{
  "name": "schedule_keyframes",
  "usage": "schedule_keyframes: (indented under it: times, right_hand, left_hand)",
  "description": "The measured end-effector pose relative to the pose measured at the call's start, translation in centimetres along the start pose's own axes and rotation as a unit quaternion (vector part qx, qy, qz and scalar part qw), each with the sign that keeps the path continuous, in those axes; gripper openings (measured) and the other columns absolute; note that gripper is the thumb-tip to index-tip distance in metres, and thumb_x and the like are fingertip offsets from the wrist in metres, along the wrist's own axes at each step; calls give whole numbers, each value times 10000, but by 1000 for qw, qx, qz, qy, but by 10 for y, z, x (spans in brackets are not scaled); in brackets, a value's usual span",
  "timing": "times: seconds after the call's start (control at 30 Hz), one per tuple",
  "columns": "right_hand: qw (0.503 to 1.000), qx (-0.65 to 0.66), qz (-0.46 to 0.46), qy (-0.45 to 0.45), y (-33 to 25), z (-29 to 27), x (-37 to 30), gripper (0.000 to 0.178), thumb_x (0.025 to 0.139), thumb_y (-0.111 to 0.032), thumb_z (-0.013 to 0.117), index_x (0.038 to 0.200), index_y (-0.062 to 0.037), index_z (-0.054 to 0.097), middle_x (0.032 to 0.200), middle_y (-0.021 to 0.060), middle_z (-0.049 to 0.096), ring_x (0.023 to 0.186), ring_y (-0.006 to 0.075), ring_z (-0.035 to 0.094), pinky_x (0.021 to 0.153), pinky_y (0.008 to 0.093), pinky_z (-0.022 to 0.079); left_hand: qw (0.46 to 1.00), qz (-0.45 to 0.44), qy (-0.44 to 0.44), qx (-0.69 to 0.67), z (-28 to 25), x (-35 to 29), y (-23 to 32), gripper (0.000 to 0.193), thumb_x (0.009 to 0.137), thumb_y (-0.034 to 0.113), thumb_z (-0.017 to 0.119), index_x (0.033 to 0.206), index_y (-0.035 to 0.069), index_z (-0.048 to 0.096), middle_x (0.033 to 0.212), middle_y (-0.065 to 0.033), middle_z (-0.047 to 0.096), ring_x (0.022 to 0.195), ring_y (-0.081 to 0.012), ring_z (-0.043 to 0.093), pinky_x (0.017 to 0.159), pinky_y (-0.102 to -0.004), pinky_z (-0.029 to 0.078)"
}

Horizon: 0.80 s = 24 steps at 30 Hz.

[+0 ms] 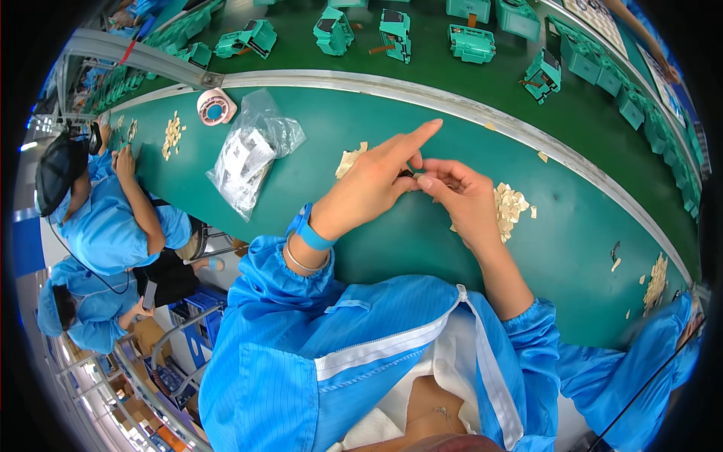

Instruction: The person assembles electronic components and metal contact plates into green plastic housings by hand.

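Note:
My left hand [365, 184] and my right hand [468, 202] meet over the green work surface [376, 256]. Between the thumb and curled fingers of the left hand is a small black part [407, 173], mostly covered; its index finger points out to the upper right. The right thumb and index finger are pinched together right beside that part, and what they hold is too small to make out. A heap of small cream-coloured pieces [510, 212] lies just right of the right hand. More cream pieces [349, 160] sit behind the left hand, partly hidden by it.
A clear plastic bag of parts [247, 162] and a pink round device [215, 108] are at the left. Beyond a metal rail [422, 92], green housings [471, 44] stand on a dark green belt. Co-workers in blue [113, 218] sit at left; another blue sleeve [633, 384] is at right.

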State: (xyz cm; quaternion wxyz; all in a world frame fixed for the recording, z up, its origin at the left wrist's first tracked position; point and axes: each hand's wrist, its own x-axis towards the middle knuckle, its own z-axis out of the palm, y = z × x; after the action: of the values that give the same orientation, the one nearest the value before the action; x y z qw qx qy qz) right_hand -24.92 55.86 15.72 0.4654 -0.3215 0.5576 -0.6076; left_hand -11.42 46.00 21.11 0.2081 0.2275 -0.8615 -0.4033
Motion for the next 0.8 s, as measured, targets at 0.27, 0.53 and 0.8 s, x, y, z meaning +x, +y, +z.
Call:
schedule_keyframes:
  times: [0.27, 0.53, 0.8]
  right_hand:
    - [993, 95, 65, 13, -4, -6, -7, 155, 851, -136, 648, 913, 6, 650, 765, 40, 642, 668, 76, 552, 617, 213, 446]
    - [942, 305, 140, 21, -7, -9, -28, 141, 867, -138, 626, 929, -12, 633, 774, 38, 611, 659, 94, 532, 592, 215, 421]
    - [965, 234, 115, -31, -20, -17, -53, 125, 846, -116, 657, 913, -14, 630, 753, 17, 596, 647, 77, 526, 568, 212, 414]
  left_hand:
    - [993, -16, -64, 96, -22, -7, -15, 664, 668, -30, 717, 1279, 144, 521, 1021, -78, 600, 867, -243, 616, 724, -347, 516]
    - [956, 145, 59, 247, 8, -21, 21, 487, 658, 57, 729, 1128, 61, 599, 1022, -68, 614, 954, -247, 570, 805, -395, 442]
    - [905, 282, 136, 287, 19, -25, 21, 297, 637, 53, 675, 933, 24, 668, 870, -77, 635, 741, -192, 576, 637, -318, 419]
